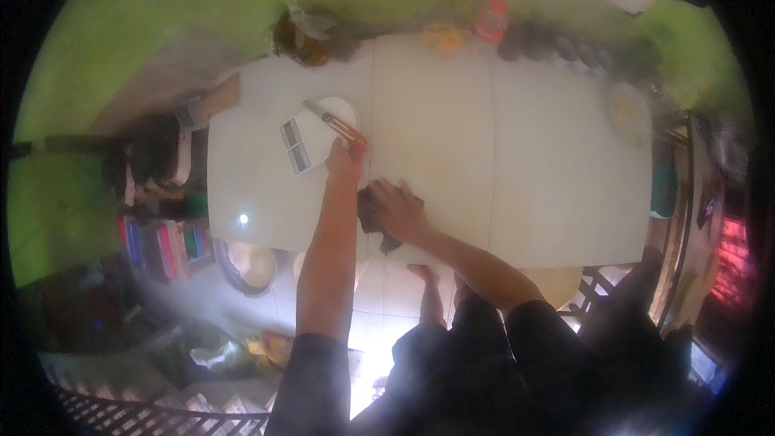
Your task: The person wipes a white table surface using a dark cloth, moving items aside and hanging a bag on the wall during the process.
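Note:
My left hand (346,159) is closed on the red end of a long tool with red handles (344,127), perhaps a peeler or tongs; its exact kind is unclear. The tool lies over a white digital kitchen scale (315,154) with a round platform, on the left part of the white tiled table (433,127). Nearer to me and to the right, my right hand (396,209) presses flat on a crumpled dark cloth (369,215), whose lower corner hangs at the table's front edge.
Along the far edge stand a red-capped bottle (493,23), a yellow item (442,37), bagged things (303,39) and several dark round objects (545,45). A pale plate (628,114) sits at the right end. A round basin (247,266) is below the front left edge.

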`<state>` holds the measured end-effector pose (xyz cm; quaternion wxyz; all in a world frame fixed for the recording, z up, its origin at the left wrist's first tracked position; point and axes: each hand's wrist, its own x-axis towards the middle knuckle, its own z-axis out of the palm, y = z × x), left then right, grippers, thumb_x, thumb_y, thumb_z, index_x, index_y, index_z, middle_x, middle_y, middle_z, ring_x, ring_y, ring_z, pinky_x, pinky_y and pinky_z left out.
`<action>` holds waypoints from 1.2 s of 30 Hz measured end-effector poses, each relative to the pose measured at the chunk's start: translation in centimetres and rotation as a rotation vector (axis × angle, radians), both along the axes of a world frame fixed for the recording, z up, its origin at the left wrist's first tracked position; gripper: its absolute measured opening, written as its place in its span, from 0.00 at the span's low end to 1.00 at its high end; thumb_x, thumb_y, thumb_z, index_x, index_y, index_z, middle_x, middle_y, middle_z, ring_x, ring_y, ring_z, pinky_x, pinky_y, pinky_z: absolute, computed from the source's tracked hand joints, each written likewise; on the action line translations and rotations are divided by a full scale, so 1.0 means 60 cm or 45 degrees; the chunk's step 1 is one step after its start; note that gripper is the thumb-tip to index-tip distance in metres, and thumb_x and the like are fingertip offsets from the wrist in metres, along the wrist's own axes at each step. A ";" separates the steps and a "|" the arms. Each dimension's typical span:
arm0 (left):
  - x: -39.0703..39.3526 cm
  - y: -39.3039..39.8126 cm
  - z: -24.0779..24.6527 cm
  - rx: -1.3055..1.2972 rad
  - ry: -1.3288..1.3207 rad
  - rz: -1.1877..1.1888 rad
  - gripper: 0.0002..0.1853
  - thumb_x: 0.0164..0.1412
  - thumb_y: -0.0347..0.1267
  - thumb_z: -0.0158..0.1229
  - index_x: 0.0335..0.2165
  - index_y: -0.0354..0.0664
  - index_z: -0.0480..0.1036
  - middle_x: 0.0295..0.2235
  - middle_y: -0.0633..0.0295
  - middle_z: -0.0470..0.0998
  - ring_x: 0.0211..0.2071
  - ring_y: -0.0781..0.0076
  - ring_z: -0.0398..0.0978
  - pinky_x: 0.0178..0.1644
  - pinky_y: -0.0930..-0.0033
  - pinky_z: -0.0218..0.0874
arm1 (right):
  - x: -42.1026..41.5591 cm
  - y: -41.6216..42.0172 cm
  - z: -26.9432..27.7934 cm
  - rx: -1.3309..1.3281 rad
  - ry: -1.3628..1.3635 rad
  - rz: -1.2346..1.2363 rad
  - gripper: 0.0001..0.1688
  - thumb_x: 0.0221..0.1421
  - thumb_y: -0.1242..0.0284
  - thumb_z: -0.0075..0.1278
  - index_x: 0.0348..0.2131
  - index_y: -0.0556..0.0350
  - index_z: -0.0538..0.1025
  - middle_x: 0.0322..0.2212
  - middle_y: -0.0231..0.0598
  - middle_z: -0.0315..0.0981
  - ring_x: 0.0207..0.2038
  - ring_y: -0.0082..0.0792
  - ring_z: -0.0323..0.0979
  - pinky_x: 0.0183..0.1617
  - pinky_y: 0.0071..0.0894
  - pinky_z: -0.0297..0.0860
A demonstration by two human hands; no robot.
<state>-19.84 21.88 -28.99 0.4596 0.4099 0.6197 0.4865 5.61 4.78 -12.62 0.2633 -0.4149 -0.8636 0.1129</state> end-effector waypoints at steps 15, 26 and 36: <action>0.183 -0.025 0.214 -0.154 -0.585 0.177 0.23 0.61 0.31 0.47 0.53 0.35 0.56 0.49 0.45 0.67 0.50 0.54 0.68 0.54 0.62 0.61 | 0.141 0.158 -0.087 -0.357 0.282 -0.782 0.31 0.48 0.58 0.51 0.50 0.48 0.69 0.52 0.44 0.62 0.53 0.50 0.60 0.56 0.57 0.56; -0.170 -0.659 0.175 -0.773 -0.009 0.406 0.22 0.56 0.30 0.52 0.50 0.41 0.62 0.37 0.62 0.67 0.36 0.75 0.67 0.38 0.70 0.63 | 0.688 -0.088 -0.172 -0.001 -0.427 -1.803 0.22 0.57 0.68 0.43 0.48 0.61 0.67 0.42 0.47 0.69 0.42 0.46 0.68 0.48 0.49 0.63; -0.076 -0.712 0.205 -1.383 0.263 0.085 0.21 0.55 0.26 0.53 0.49 0.44 0.62 0.33 0.62 0.69 0.33 0.73 0.68 0.35 0.65 0.64 | 0.115 -0.099 -0.069 -0.846 0.499 -1.020 0.24 0.56 0.66 0.41 0.51 0.54 0.67 0.58 0.53 0.51 0.60 0.51 0.49 0.62 0.58 0.45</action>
